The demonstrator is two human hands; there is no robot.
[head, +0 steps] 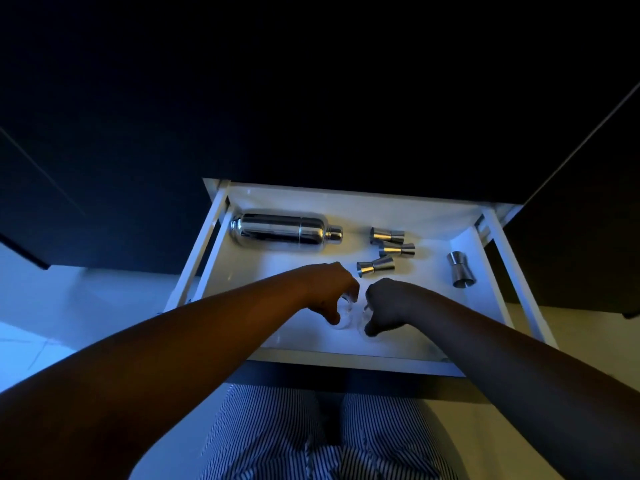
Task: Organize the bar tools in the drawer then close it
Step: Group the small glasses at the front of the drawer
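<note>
- Grip: left hand [329, 292] curled down over a small clear glass [344, 315], fingers wrapped on it; the glass is only partly visible under the hand, so the hold looks closed on it but contact detail is dim.
- Right hand [388, 303] likewise curled over a second small clear glass [363, 323]; holding it, as far as can be judged. The two hands are just beside each other, near the front edge of the open white drawer [346, 362], about mid-width.
- Polished steel cocktail shaker [285, 231] lies on its side along the back edge, toward the back-left corner, cap pointing right.
- Three small steel double-cone jiggers [391, 251] lie on their sides in a loose stack right of the shaker, not parallel; the nearest one sits skewed, just beyond the hands.
- A fourth, darker steel jigger [460, 270] lies alone near the right edge, well apart from the rest.
- Step in hand (judgement): placing or aligning the two glasses side by side at the front.
- Next move (judgement): set both down upright without knocking them together, release, then gather the stray jigger with the other three. Drawer is fully out; closing not yet due.
- Light is low and blue; glass outlines uncertain.
</note>
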